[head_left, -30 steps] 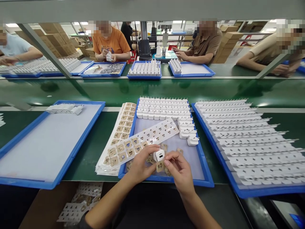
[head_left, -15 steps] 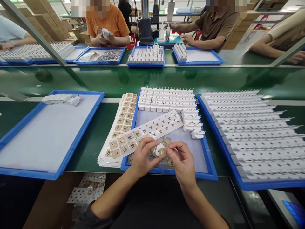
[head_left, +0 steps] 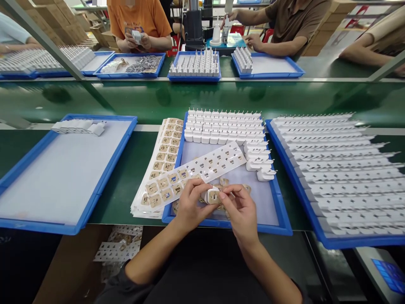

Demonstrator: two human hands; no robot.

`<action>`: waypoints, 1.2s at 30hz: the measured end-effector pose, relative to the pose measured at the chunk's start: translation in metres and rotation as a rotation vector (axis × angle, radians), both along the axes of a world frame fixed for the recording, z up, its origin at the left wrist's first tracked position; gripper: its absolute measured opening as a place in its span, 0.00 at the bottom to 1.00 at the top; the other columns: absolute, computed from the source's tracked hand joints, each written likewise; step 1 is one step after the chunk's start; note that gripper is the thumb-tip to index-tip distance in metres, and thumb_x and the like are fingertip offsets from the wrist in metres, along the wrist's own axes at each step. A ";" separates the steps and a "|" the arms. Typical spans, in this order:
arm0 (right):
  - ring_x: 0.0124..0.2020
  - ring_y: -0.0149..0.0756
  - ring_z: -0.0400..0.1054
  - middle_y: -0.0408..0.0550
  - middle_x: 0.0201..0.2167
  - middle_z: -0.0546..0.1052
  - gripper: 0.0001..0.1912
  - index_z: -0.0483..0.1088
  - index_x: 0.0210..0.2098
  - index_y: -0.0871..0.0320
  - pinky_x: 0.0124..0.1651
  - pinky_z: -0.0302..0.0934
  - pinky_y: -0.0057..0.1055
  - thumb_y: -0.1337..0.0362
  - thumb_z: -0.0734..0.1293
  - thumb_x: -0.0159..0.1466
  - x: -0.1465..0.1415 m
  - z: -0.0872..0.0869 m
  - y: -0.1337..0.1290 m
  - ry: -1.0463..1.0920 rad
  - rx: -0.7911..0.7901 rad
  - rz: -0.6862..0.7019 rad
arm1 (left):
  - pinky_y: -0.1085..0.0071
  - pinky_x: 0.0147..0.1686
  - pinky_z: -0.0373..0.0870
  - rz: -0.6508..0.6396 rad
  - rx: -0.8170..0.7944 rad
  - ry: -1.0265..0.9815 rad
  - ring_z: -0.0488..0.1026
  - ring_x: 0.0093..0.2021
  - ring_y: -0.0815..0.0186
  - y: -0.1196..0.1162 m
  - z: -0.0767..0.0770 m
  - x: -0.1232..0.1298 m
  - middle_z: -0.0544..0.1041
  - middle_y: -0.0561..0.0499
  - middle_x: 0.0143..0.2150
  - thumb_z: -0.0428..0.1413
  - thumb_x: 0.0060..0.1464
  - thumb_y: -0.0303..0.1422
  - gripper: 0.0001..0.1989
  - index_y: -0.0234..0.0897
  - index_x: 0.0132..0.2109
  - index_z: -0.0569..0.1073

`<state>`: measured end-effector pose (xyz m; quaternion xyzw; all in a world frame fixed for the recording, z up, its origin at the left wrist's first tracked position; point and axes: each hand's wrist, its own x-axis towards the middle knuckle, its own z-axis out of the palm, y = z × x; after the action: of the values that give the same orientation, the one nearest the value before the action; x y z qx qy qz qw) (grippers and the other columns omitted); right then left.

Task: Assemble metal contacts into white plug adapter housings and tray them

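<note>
My left hand [head_left: 193, 203] grips a white plug adapter [head_left: 209, 196] over the front of the middle blue tray [head_left: 281, 211]. A tan sticker [head_left: 214, 196] lies against the adapter's face, and my right hand [head_left: 242, 209] pinches its right edge. Behind my hands a partly used sticker sheet [head_left: 218, 162] lies slanted across the tray's left rim. Loose tan pieces [head_left: 224, 182] are scattered beneath and around my fingers. Rows of white adapters [head_left: 221, 126] with pins up fill the back of this tray, with a few more down its right side.
A stack of sticker sheets [head_left: 164, 152] lies left of the middle tray. Farther left, a blue tray [head_left: 63, 169] holds a few adapters; the right tray [head_left: 332, 242] is full of them. Sheets [head_left: 117, 249] lie in a box below. People sit across the green belt [head_left: 133, 99].
The tan sticker now lies flatter against the adapter's face, between both hands. The whole view has shifted slightly, with the far trays higher in the picture.
</note>
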<state>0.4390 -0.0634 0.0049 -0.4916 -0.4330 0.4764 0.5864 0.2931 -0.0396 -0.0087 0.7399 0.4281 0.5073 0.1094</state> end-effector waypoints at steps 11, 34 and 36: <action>0.38 0.34 0.71 0.43 0.35 0.74 0.04 0.72 0.36 0.54 0.43 0.67 0.31 0.62 0.71 0.64 -0.002 0.000 0.000 -0.034 0.001 0.001 | 0.66 0.39 0.74 -0.001 -0.010 0.006 0.73 0.41 0.62 0.000 0.000 0.000 0.70 0.48 0.40 0.64 0.54 0.35 0.17 0.40 0.49 0.70; 0.42 0.38 0.69 0.47 0.42 0.70 0.10 0.75 0.46 0.49 0.41 0.69 0.34 0.62 0.70 0.65 -0.003 -0.009 0.006 -0.073 0.083 0.204 | 0.63 0.42 0.74 -0.016 -0.082 -0.102 0.76 0.42 0.61 0.000 -0.006 -0.003 0.75 0.48 0.41 0.64 0.53 0.32 0.14 0.40 0.44 0.67; 0.41 0.37 0.68 0.46 0.39 0.71 0.07 0.77 0.42 0.50 0.43 0.67 0.34 0.62 0.68 0.66 -0.003 -0.012 0.007 -0.015 0.077 0.161 | 0.62 0.42 0.75 -0.040 -0.077 -0.083 0.77 0.42 0.61 0.000 -0.006 -0.002 0.76 0.47 0.42 0.65 0.52 0.33 0.16 0.40 0.44 0.67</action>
<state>0.4355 -0.0569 -0.0074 -0.4359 -0.4933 0.5015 0.5614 0.2910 -0.0393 -0.0146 0.7218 0.4274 0.5184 0.1659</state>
